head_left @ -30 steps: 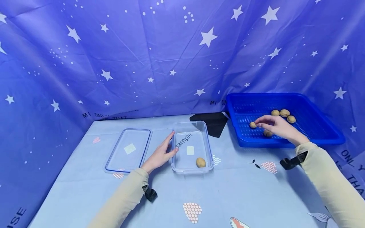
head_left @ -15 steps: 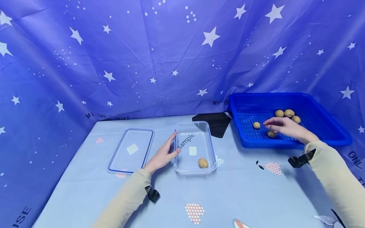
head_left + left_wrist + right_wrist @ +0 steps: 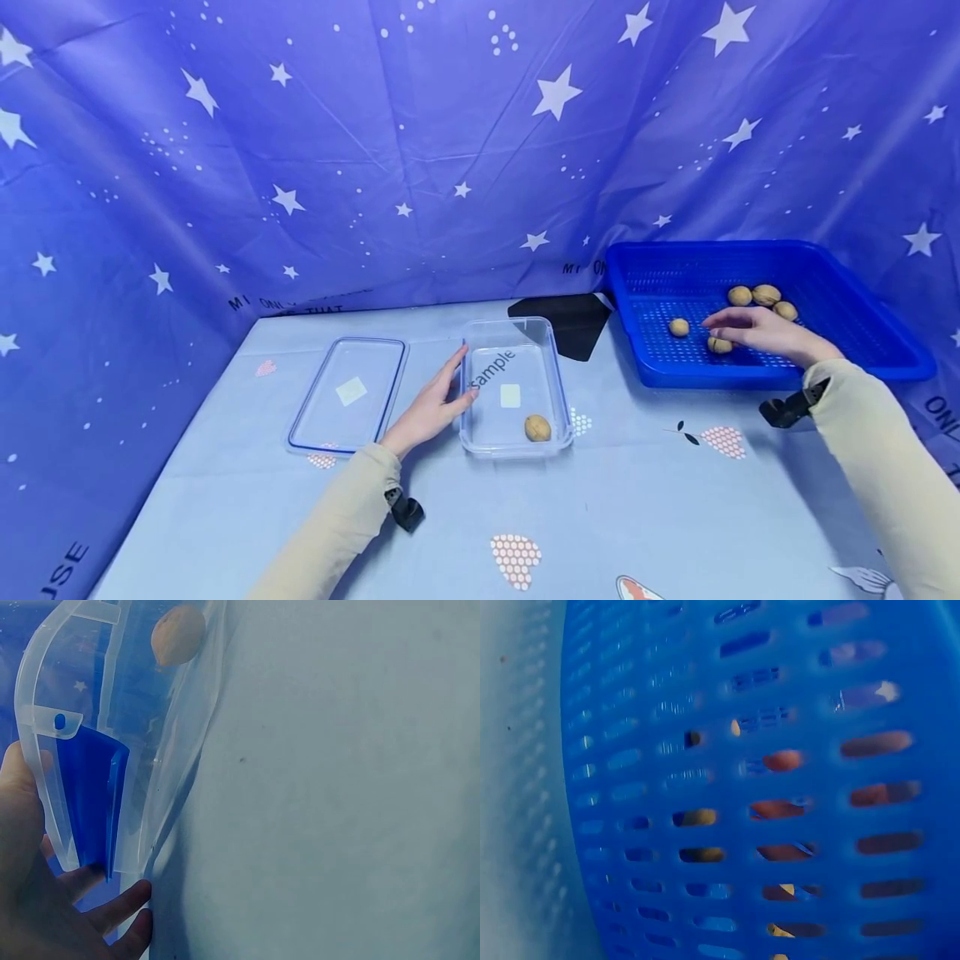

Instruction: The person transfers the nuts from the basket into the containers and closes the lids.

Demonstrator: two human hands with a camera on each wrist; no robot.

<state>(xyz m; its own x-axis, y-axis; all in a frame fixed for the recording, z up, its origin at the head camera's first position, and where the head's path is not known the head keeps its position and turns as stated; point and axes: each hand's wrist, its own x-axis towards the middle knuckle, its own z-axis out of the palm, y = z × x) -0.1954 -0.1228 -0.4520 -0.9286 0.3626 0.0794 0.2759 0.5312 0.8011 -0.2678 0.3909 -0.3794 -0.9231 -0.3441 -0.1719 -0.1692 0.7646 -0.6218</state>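
My left hand (image 3: 427,414) rests with extended fingers against the left wall of a clear lidless box (image 3: 555,367) holding one walnut (image 3: 537,428). The left wrist view shows that hand (image 3: 52,900) beside the box (image 3: 139,802), with the walnut (image 3: 178,635) inside. Over a blue basket (image 3: 720,379), my right hand (image 3: 765,332) hangs with loosely bent fingers just above a walnut (image 3: 720,345); contact is unclear. Another walnut (image 3: 678,327) lies left of the fingertips. Through the basket's slots (image 3: 735,780), the right wrist view shows parts of fingers (image 3: 780,810).
A clear lid with a blue seal (image 3: 345,400) lies left of the box. Several more walnuts, one of them (image 3: 739,296) behind my right hand, sit in the basket. A black patch (image 3: 570,325) shows between box and basket, and a starry curtain (image 3: 450,150) hangs behind.
My right hand has moved slightly right inside the basket, away from the leftmost walnut, which stays put. My left hand keeps its place at the box. The head view has shifted a little.
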